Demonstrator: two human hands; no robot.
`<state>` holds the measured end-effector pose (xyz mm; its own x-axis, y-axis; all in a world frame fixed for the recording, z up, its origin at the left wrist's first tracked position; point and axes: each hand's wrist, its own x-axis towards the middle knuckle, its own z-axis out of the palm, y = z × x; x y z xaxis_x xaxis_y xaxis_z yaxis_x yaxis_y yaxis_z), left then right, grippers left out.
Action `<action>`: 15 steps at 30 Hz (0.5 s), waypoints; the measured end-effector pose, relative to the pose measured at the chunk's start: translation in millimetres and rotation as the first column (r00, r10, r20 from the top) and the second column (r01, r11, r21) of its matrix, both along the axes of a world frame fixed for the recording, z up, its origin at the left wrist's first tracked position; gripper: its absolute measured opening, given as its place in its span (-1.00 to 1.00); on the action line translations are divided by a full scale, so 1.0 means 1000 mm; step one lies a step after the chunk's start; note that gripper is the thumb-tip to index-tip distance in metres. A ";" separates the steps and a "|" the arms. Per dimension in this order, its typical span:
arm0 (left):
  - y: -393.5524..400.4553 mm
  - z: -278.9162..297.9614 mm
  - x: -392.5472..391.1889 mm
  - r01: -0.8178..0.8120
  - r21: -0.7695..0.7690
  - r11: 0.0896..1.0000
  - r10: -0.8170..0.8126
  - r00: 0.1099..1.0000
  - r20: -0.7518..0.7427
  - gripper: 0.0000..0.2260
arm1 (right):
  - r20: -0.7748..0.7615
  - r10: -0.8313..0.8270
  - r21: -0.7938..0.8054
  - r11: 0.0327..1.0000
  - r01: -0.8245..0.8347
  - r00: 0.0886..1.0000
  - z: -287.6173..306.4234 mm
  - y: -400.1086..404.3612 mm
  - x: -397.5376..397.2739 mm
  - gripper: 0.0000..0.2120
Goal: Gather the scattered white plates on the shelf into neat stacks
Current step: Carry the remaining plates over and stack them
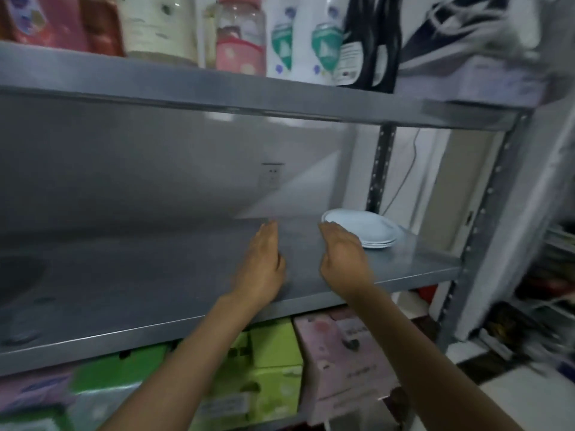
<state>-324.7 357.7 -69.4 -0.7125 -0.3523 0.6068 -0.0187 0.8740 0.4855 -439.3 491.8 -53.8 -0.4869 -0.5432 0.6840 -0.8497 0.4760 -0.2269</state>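
A stack of white plates [370, 230] sits at the far right of the grey metal shelf [155, 290], upside down as far as I can tell. My right hand [343, 253] hovers over the shelf just left of the stack, fingers straight and together, its fingertips close to the plates' rim; whether it touches them is unclear. My left hand [263, 262] is a little further left above the bare shelf, fingers straight and empty. The picture is motion-blurred.
The shelf above [249, 88] carries bottles, jars and a dark bag. Green boxes [267, 368] and pink boxes [342, 359] fill the level below. A perforated upright post [485, 219] bounds the shelf on the right. A dark smudge lies at the shelf's far left.
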 end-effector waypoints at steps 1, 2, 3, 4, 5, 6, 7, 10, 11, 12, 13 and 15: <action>0.009 -0.004 -0.020 0.016 0.001 1.000 -0.016 1.000 0.024 -0.41 | 0.012 -0.019 -0.013 1.000 0.019 1.000 -0.003 0.014 -0.016 -0.47; 0.016 -0.007 -0.037 0.032 -0.007 0.999 -0.031 0.999 0.043 -0.43 | 0.022 -0.037 -0.021 0.999 0.038 0.999 -0.006 0.024 -0.029 -0.48; 0.025 -0.010 -0.055 0.050 -0.022 0.999 -0.048 0.997 0.060 -0.44 | 0.037 -0.057 -0.022 0.998 0.058 0.998 -0.010 0.037 -0.043 -0.47; 0.032 -0.012 -0.071 0.056 -0.035 0.998 -0.053 0.995 0.079 -0.45 | 0.051 -0.072 -0.017 0.997 0.073 0.996 -0.014 0.048 -0.055 -0.46; 0.040 -0.013 -0.086 0.053 -0.049 0.997 -0.048 0.994 0.094 -0.47 | 0.069 -0.086 -0.013 0.996 0.087 0.994 -0.016 0.058 -0.066 -0.45; 0.046 -0.015 -0.100 0.047 -0.067 0.997 -0.041 0.994 0.098 -0.49 | 0.099 -0.103 -0.005 0.995 0.104 0.990 -0.018 0.067 -0.076 -0.44; 0.050 -0.017 -0.112 0.048 -0.096 0.994 -0.039 0.995 0.093 -0.52 | 0.140 -0.124 0.005 0.992 0.124 0.982 -0.020 0.074 -0.085 -0.43; 0.065 -0.025 -0.148 0.057 -0.223 0.973 -0.034 0.994 0.105 -0.58 | 0.206 -0.178 0.027 0.984 0.176 0.962 -0.027 0.092 -0.116 -0.42; 0.069 -0.027 -0.158 0.052 -0.255 0.966 -0.024 0.993 0.112 -0.58 | 0.216 -0.196 0.019 0.980 0.196 0.957 -0.030 0.097 -0.125 -0.41; 0.071 -0.027 -0.165 0.044 -0.272 0.961 -0.012 0.993 0.116 -0.58 | 0.221 -0.213 0.010 0.976 0.216 0.952 -0.033 0.100 -0.133 -0.40; 0.073 -0.027 -0.174 0.039 -0.288 0.957 -0.005 0.993 0.118 -0.59 | 0.231 -0.223 0.003 0.973 0.229 0.947 -0.036 0.102 -0.142 -0.40; 0.076 -0.024 -0.189 0.058 -0.308 0.950 -0.016 0.991 0.134 -0.59 | 0.255 -0.218 -0.017 0.973 0.230 0.942 -0.040 0.103 -0.156 -0.40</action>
<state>-513.9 433.8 -93.2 -0.8005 -0.1328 0.5844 -0.0277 0.9823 0.1852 -595.7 595.1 -93.4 -0.7507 -0.3707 0.5468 -0.6355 0.6316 -0.4441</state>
